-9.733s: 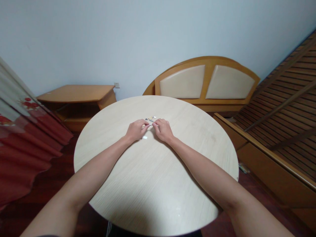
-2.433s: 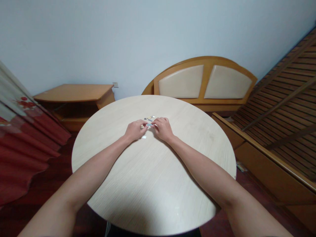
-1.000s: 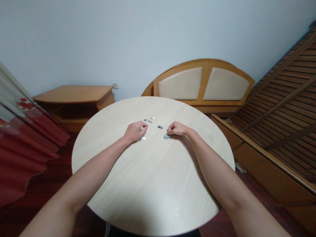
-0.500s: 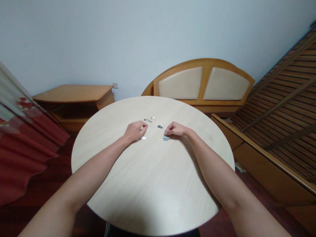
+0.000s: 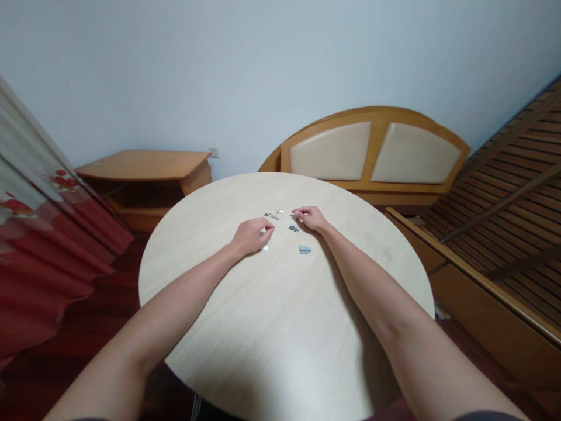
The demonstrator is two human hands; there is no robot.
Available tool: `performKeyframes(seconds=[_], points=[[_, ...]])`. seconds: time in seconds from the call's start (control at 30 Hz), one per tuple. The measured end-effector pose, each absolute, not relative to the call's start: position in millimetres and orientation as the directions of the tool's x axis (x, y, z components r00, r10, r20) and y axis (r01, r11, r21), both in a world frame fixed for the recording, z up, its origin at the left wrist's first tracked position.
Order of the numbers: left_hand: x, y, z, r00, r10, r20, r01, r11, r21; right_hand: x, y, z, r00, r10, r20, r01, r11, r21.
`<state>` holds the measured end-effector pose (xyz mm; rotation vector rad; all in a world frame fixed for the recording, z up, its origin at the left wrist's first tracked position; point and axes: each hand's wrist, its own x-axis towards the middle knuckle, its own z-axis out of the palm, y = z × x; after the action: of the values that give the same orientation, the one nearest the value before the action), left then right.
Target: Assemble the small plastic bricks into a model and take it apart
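Note:
My left hand rests on the round table, its fingers curled toward the thumb in a pinch. Whatever may lie between its fingertips is hidden. By the heel of this hand a small white piece pokes out. My right hand is held over the table with fingers stretched to the left and nothing visible in them. Just below its fingers lies a cluster of small dark grey pieces. Light grey flat pieces lie nearer to me. Left of its fingertips are a grey strip and a few small tan and white bits.
Behind the table stand a wooden cabinet at left and a headboard with cream panels. A slatted wooden frame leans at right above a bed rail. A red and white curtain hangs at left.
My right hand has left the light grey pieces and moved away from me, past the dark cluster, its fingers now straighter. My left hand keeps its place on the table. The view has shifted slightly.

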<state>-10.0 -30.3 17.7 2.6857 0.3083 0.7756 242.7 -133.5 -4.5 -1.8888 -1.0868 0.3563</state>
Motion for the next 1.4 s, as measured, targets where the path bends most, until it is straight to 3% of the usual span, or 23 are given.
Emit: performKeyframes(seconds=[0.3, 0.6, 1.0, 1.17, 1.4], points=[[-9, -25, 14, 0.823, 0.302, 0.482, 0.121, -0.921, 0.371, 244, -77, -9, 0.537, 0.834, 0.131, 0.629, -0.292, -0.72], [-12, -31, 21, 0.819, 0.319, 0.476, 0.129, -0.912, 0.39, 255, -115, -2, 0.596, 0.794, 0.119, 0.646, -0.387, -0.658], [-13, -32, 19, 0.826, 0.315, 0.467, 0.131, -0.914, 0.383, 247, -188, -16, 0.583, 0.736, 0.346, 0.767, -0.357, -0.534], [-12, -30, 18, 0.83, 0.295, 0.473, 0.115, -0.921, 0.372, 217, -177, -3, 0.474, 0.691, 0.546, 0.805, -0.088, -0.587], [-11, -32, 16, 0.837, 0.273, 0.475, 0.092, -0.925, 0.37, 154, -170, 9, 0.273, 0.724, 0.634, 0.792, 0.204, -0.575]])
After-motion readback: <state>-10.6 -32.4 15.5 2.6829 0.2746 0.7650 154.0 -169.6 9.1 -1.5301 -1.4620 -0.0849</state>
